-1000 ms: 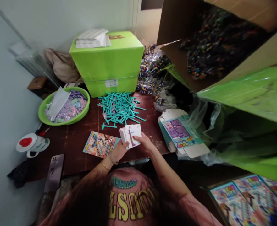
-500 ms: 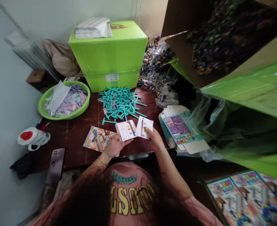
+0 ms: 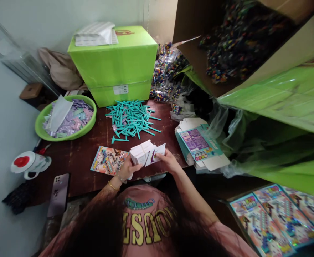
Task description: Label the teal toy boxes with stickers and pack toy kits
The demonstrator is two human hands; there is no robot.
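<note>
My left hand [image 3: 130,166] is closed around a thick stack of white printed cards [image 3: 140,151], held tilted above the near table edge. At the stack's right side, my right hand [image 3: 169,160] pinches a printed card or a few of them [image 3: 157,154]; how many I cannot tell. Under and left of my left hand lies a colourful printed sheet [image 3: 107,160]. Beyond the cards spreads a heap of teal plastic hammer-shaped sticks [image 3: 131,119].
A green basin [image 3: 39,130] of small packets stands left, near a lidded mug [image 3: 31,164] and a phone [image 3: 57,194]. Behind is a green carton [image 3: 111,67]. Flattened boxes [image 3: 199,142] lie right, with bags of colourful beads [image 3: 167,67] behind and printed packaging [image 3: 274,217] lower right.
The two groups of cards, held apart and face up before, are now together. The stack has tipped up on edge, and my right hand has moved in beside it.
</note>
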